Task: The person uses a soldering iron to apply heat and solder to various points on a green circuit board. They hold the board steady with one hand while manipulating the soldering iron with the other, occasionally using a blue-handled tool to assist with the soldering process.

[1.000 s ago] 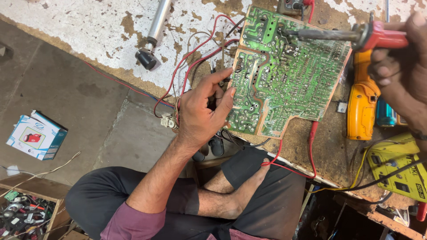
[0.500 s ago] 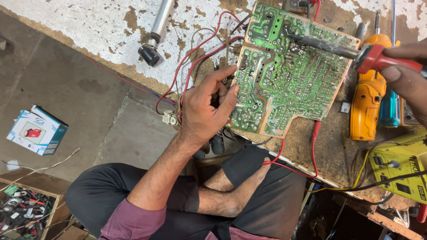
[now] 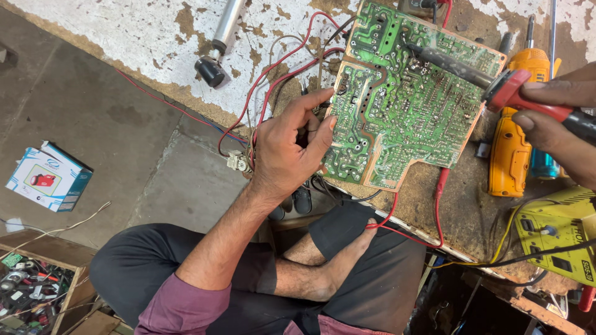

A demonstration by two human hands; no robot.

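Green and densely soldered, the circuit board (image 3: 406, 102) lies solder side up on a worn tabletop (image 3: 462, 205) of flaking white paint and bare brown board. The left hand (image 3: 288, 149) rests at the board's left edge, fingers curled and thumb pressed against the rim, gripping that edge where red wires (image 3: 267, 87) run in. The right hand (image 3: 559, 124) is closed around the red handle of a soldering iron (image 3: 478, 77), whose dark shaft slants across the board with its tip touching the upper middle of the solder side.

Just beside the board's right edge lies an orange cordless drill (image 3: 512, 146), and near the lower right corner sits a yellow meter box (image 3: 555, 239) with black leads. A metal tube with a black knob (image 3: 217, 43) lies at the tabletop's upper left, well apart from the board. On the grey floor to the left stands a small blue and white carton (image 3: 46, 177), and a wooden tray of small parts (image 3: 31, 285) sits near the person's knee.
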